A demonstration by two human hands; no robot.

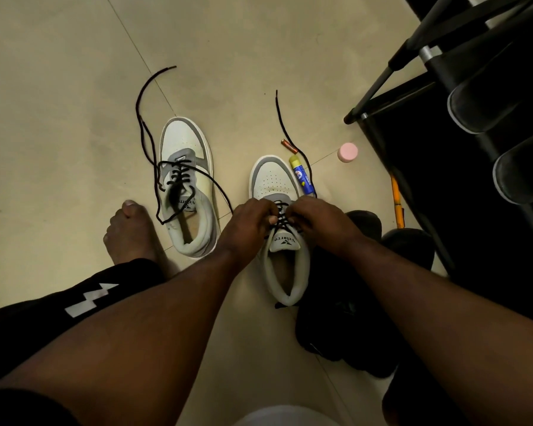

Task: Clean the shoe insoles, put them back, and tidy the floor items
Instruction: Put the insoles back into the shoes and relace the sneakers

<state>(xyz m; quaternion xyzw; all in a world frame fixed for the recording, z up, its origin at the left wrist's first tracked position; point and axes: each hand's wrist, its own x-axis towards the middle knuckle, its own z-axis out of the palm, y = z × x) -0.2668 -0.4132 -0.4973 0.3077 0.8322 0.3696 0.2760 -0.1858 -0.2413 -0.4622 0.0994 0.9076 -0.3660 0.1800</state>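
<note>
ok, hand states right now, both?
Left hand: pinching the black lace on the right-side sneaker.
Right hand: pinching the same lace.

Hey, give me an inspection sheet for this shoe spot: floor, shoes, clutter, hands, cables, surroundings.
Surface: beige tiled floor, bare foot on it.
Job's things: left shoe laces loose; right shoe being laced.
Clutter: battery, glue stick, pink cap, orange pen, black shoes.
Hands: left hand and right hand both pinch the lace.
Cables: nothing seen.
Surroundings: black shoe rack at right.
</note>
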